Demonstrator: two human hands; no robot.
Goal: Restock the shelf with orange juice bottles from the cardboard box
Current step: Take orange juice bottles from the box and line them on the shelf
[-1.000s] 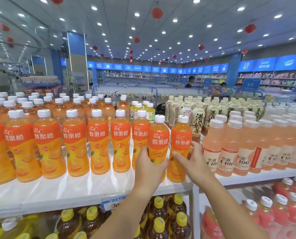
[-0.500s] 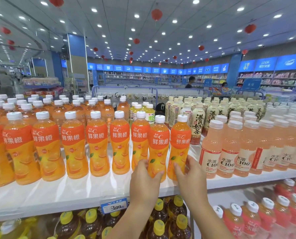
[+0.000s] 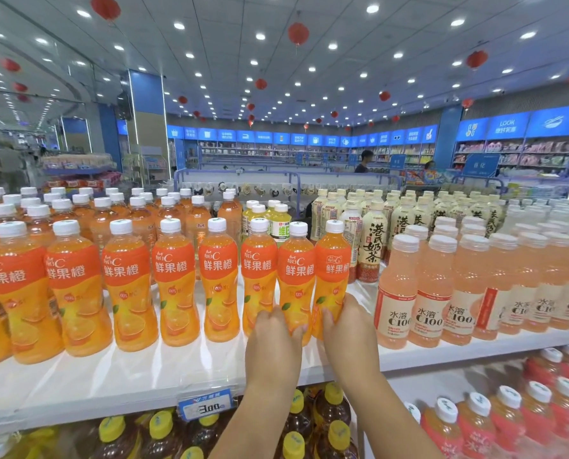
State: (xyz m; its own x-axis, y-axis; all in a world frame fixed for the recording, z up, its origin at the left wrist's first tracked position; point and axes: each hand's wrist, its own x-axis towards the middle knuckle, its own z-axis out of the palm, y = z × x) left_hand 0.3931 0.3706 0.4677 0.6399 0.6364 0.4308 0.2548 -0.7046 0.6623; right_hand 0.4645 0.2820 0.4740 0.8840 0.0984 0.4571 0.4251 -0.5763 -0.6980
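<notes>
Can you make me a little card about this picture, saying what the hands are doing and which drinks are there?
Place: white shelf in a shop
Left hand: grips second-last orange bottle
Right hand: grips end orange bottle
Both bottles: upright
To the right: pink C100 bottles
Behind: milk tea bottle
Below: yellow-capped bottles
Price tag: on the shelf edge
Cardboard box: not in view

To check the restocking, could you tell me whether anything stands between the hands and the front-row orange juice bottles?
Nothing visible does: the left hand grips the second-last bottle, the right hand the end bottle beside it.
</notes>
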